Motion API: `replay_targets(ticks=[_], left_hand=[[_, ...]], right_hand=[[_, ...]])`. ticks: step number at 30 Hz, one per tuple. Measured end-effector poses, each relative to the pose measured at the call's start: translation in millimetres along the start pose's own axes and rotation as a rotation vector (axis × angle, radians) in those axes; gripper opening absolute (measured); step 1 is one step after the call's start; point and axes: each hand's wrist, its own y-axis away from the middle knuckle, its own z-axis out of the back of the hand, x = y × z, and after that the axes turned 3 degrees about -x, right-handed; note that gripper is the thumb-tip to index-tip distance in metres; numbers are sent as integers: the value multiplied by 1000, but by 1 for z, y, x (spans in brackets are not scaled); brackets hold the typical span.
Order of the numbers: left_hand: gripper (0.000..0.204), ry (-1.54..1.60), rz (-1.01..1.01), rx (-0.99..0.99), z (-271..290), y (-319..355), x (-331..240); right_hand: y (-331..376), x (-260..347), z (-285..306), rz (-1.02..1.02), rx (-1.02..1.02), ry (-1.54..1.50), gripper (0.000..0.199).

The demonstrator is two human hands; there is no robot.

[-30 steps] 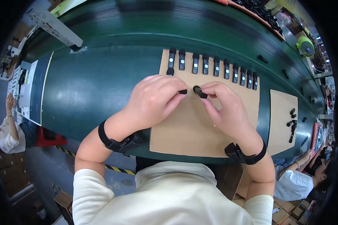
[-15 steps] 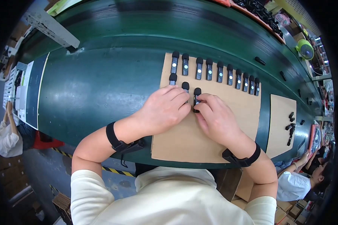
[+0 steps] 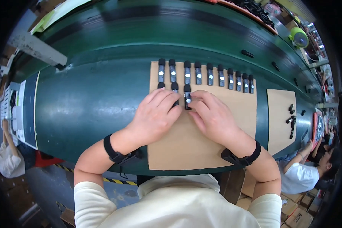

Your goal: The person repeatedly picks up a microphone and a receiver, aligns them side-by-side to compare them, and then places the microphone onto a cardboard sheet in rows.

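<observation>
Several small black clip-on microphones with foam tips lie in a row along the far edge of a brown cardboard sheet, most with a lit round spot. Nearer me is a second, shorter row. My right hand pinches the rightmost microphone of that row by its side, fingertips beside its lit spot. Curled over the neighbouring microphone, my left hand has its thumb and fingers closed around its lower part. The leftmost microphone of this row is mostly hidden behind the left hand's fingers.
A smaller cardboard sheet with loose black pieces lies on the green bench at right. Further black pieces lie along its far right side. A metal post stands at left. Other people work at both sides.
My view has shifted, so the sheet and hands appear further left. The microphone in my right hand has moved slightly away from me, more level with its neighbour. Both hands keep their hold.
</observation>
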Motion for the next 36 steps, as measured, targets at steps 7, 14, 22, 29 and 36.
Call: replay_targets(ticks=[7, 14, 22, 29, 36], left_hand=[[19, 158, 59, 30, 21, -7, -10], [24, 252, 159, 39, 39, -8, -23], [25, 316, 302, -13, 43, -12, -40], [28, 241, 271, 3, 47, -42, -39], [31, 227, 3, 53, 22, -69, -50]], right_hand=[[-7, -53, 68, -75, -48, 57, 24], [-29, -183, 103, -348, 7, 165, 24], [-62, -261, 85, -373, 163, 380, 26], [-67, -164, 100, -273, 136, -61, 18], [-21, -61, 109, -51, 551, -488, 17]])
